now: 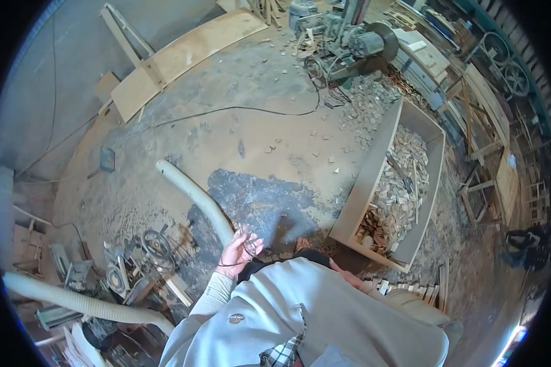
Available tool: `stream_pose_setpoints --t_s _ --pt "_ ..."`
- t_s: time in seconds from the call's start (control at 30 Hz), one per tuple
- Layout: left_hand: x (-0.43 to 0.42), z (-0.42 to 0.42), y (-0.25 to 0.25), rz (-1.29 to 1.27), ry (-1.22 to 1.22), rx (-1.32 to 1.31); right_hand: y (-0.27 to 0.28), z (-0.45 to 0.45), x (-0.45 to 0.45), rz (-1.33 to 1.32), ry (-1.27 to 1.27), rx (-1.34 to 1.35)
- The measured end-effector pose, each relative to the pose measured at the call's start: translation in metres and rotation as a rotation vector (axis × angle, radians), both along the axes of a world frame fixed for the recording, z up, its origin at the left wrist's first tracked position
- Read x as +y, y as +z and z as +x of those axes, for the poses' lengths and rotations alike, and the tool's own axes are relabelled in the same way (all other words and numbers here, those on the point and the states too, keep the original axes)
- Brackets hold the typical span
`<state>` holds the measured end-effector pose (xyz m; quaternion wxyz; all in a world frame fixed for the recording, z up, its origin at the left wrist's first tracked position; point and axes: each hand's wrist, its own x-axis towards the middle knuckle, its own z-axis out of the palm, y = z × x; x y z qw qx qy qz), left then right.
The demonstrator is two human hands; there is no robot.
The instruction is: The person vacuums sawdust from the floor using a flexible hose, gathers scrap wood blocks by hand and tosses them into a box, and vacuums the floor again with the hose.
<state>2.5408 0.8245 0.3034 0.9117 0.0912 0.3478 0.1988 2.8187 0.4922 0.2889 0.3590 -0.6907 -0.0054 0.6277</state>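
Observation:
My left hand [239,252] is in front of my body at the lower middle, its fingers curled around a thin dark cord [229,265]. The end of a pale flexible hose [197,196] lies on the floor just beyond that hand. My right hand [347,275] is low at my right side, beside the grey top and partly hidden by it; its fingers are mostly out of sight. Near it stands a large wooden box [362,199] filled with small wood offcuts [400,177].
Machinery with a motor [367,44] stands at the back, beside scattered wood chips [367,104]. A long board [190,52] leans at the wall. A dark cable [232,108] crosses the floor. At lower left are a handwheel [157,243] and a ribbed hose [86,303].

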Motion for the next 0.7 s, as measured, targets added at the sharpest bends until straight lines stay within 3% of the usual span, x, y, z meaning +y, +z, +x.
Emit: stream_pose_setpoints --t_s 0.03,0.1,0.17,0.23,0.27,0.3,0.37,0.53,0.7 --pt "0.001 -0.007 -0.002 -0.005 0.01 0.001 0.021 0.007 0.007 -0.005 0.01 0.001" --pt "0.006 -0.014 -0.004 0.088 -0.038 0.024 0.086 0.044 0.05 0.026 0.331 0.017" --pt "0.008 -0.007 0.007 0.114 -0.114 0.047 0.128 0.068 0.094 0.169 0.521 -0.171" --pt "0.017 0.004 0.023 0.215 -0.34 0.071 0.149 0.063 0.145 0.488 0.608 -0.601" --pt "0.02 0.015 0.042 0.215 -0.326 0.072 0.155 0.057 0.168 0.687 0.664 -0.832" --pt "0.018 0.029 0.067 0.301 -0.48 0.131 0.162 0.049 0.19 0.7 0.688 -0.823" --pt "0.018 0.047 0.081 0.43 -0.673 0.163 0.167 0.027 0.228 0.995 0.78 -0.954" --pt "0.031 0.044 0.085 0.536 -0.81 -0.031 0.149 0.009 0.255 1.022 1.056 -0.627" --pt "0.03 0.007 0.093 0.214 -0.653 -0.039 0.144 -0.015 0.251 0.921 0.945 -0.59"
